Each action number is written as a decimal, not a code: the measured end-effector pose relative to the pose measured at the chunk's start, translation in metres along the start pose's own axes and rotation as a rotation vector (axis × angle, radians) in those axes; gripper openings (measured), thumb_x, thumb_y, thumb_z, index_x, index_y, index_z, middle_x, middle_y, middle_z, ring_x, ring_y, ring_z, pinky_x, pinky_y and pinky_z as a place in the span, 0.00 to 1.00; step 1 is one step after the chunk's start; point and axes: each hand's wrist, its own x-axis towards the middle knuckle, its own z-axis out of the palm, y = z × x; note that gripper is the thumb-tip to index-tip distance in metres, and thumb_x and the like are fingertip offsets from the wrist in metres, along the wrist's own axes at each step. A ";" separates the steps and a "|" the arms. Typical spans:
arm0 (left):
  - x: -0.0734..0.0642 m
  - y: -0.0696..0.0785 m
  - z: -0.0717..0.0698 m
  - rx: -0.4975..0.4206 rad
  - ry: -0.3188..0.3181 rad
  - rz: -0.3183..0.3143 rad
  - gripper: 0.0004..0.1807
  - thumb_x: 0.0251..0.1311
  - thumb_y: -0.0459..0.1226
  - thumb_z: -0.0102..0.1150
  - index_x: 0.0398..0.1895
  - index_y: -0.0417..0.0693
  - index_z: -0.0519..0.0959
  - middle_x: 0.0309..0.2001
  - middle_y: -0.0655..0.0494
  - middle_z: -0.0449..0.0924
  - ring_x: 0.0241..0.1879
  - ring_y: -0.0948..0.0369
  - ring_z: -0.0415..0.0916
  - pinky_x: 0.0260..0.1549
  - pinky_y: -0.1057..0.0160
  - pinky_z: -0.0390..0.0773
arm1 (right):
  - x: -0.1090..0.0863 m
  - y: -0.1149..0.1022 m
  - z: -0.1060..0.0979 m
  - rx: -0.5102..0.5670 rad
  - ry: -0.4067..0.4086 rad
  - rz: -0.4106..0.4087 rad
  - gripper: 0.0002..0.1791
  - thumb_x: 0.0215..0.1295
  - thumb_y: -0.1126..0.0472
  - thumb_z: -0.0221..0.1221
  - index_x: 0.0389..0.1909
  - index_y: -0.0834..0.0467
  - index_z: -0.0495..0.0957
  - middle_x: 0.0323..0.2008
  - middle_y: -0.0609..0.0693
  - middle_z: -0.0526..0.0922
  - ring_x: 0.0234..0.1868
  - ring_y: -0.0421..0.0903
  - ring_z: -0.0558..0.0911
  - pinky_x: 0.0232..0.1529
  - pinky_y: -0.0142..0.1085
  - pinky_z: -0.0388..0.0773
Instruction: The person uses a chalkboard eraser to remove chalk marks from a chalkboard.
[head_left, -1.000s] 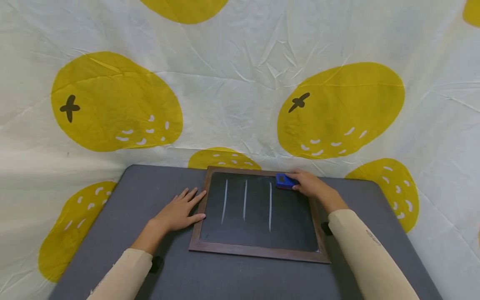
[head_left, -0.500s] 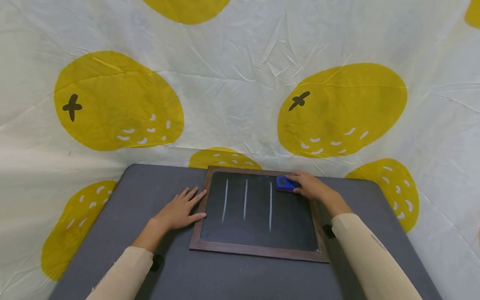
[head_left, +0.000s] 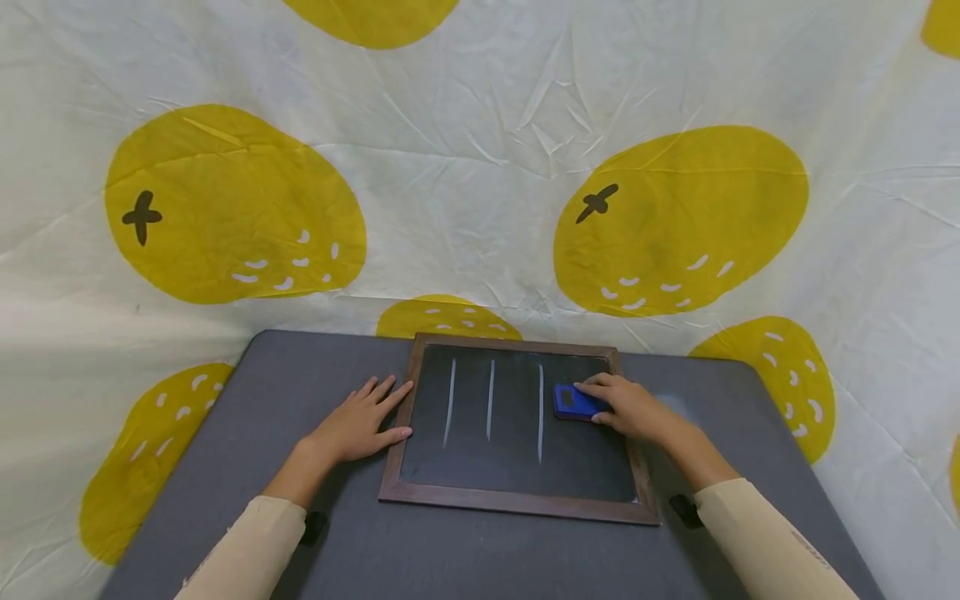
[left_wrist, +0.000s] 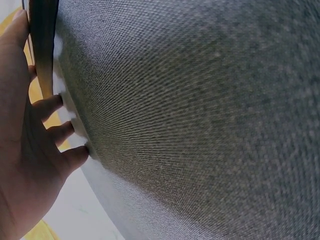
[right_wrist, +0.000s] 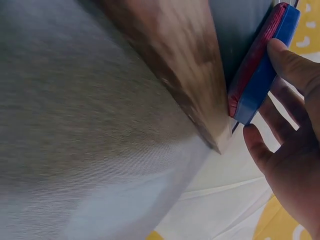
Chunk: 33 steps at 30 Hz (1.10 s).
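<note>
A blackboard (head_left: pixel 480 467) in a brown wooden frame lies on the grey table, with three white chalk lines (head_left: pixel 541 417) running down its left and middle part. My right hand (head_left: pixel 630 407) grips a blue chalkboard eraser (head_left: pixel 572 402) just right of the rightmost line. In the right wrist view, the red felt side of the eraser (right_wrist: pixel 262 65) faces the board, with my thumb and fingers on its blue body. My left hand (head_left: pixel 356 427) lies with fingers spread at the left of the board, its fingertips and thumb touching the wooden frame (left_wrist: pixel 42 45).
The grey table (head_left: pixel 480 558) extends around the board on the near side and both sides. Behind it hangs a white cloth (head_left: pixel 465 225) printed with yellow fruit shapes. A pale smudge (head_left: pixel 678 407) marks the table right of the board.
My right hand has drawn the eraser from the board's top right toward me, down to about mid-height. The left hand stays in place, and the three chalk lines look the same.
</note>
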 end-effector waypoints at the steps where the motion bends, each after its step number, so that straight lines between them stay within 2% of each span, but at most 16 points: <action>1: 0.000 0.000 0.000 0.001 0.002 0.001 0.45 0.71 0.65 0.51 0.85 0.60 0.52 0.82 0.41 0.52 0.80 0.34 0.47 0.71 0.27 0.56 | -0.004 -0.003 0.000 -0.003 0.005 -0.009 0.31 0.67 0.59 0.69 0.70 0.63 0.75 0.62 0.64 0.78 0.59 0.65 0.80 0.54 0.63 0.78; 18: 0.000 0.002 -0.001 -0.007 0.008 0.000 0.45 0.71 0.64 0.52 0.84 0.59 0.53 0.81 0.40 0.53 0.80 0.34 0.48 0.70 0.27 0.56 | -0.061 -0.034 0.016 0.066 0.034 -0.131 0.33 0.60 0.54 0.74 0.66 0.59 0.80 0.57 0.53 0.82 0.54 0.53 0.82 0.48 0.52 0.82; 26: -0.001 0.002 -0.001 -0.007 0.006 0.001 0.45 0.71 0.65 0.51 0.84 0.59 0.53 0.82 0.41 0.53 0.80 0.34 0.48 0.71 0.27 0.56 | -0.071 -0.044 0.022 0.117 0.060 -0.177 0.34 0.57 0.50 0.76 0.64 0.56 0.81 0.55 0.48 0.82 0.54 0.49 0.81 0.48 0.49 0.81; 33: 0.000 0.002 -0.002 -0.004 0.010 0.000 0.45 0.71 0.65 0.51 0.84 0.59 0.53 0.81 0.40 0.53 0.79 0.34 0.49 0.70 0.26 0.56 | -0.071 -0.046 0.022 0.085 0.111 -0.211 0.35 0.55 0.50 0.77 0.64 0.57 0.82 0.54 0.48 0.82 0.52 0.48 0.81 0.46 0.47 0.81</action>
